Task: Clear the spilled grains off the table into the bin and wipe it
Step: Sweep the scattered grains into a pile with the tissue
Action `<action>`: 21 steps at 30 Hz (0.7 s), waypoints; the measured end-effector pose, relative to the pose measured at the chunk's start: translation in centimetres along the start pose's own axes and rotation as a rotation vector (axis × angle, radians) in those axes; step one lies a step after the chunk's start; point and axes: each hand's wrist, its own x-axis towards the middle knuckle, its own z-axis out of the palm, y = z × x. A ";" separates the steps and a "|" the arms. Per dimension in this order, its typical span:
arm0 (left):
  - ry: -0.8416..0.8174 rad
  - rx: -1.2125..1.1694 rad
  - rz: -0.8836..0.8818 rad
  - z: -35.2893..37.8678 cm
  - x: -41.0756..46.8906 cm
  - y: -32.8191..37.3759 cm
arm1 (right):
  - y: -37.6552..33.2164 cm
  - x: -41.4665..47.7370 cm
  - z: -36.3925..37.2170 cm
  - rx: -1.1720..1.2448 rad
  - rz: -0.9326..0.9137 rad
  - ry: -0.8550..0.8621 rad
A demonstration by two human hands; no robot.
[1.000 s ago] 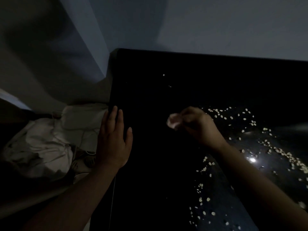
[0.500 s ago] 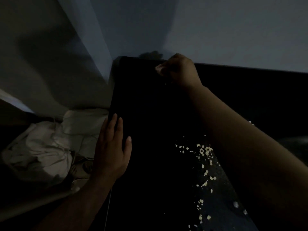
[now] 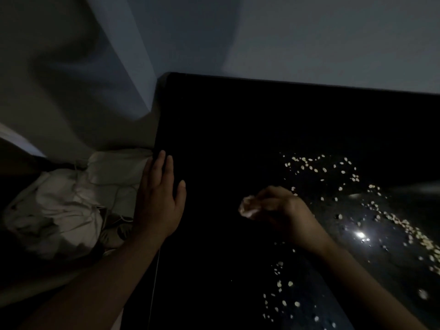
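Right hand: the right hand hovers low over the table, fingers curled round a pale crumpled wad (tissue or cloth, too dim to say), which pokes out of the hand on its left side.
Left hand: the left hand lies flat at the table's left edge, fingers straight and close together, holding nothing.
Grains: the grains lie to the right of the right hand. One arc curls beyond the knuckles, a thicker band runs on towards the right edge past a bright glint, and a looser strip sits on the near side under the forearm.
Long axis: the main scatter runs diagonally, from the far middle of the table down to the near right.
Deciding relation: the wad faces left while the grains sit behind it to the right. A sweep would probably have to start beyond the band and draw leftward across it.
Nearer hand: the right one, just beside the closest grains; the left is well apart from them.
Bin: not identified; a pale crumpled heap lies below the table's left edge, just beside the left hand, and may be its liner.
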 end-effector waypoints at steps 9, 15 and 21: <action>-0.002 0.015 0.005 0.0 0.2 0.1 | 1.7 7.6 -5.7 -0.010 0.059 0.317; 0.020 0.029 0.009 0.0 0.1 0.2 | 6.3 9.1 -5.9 -0.020 0.176 0.342; 0.002 0.034 -0.004 0.1 0.1 0.0 | 3.1 0.5 -2.3 -0.044 0.130 0.307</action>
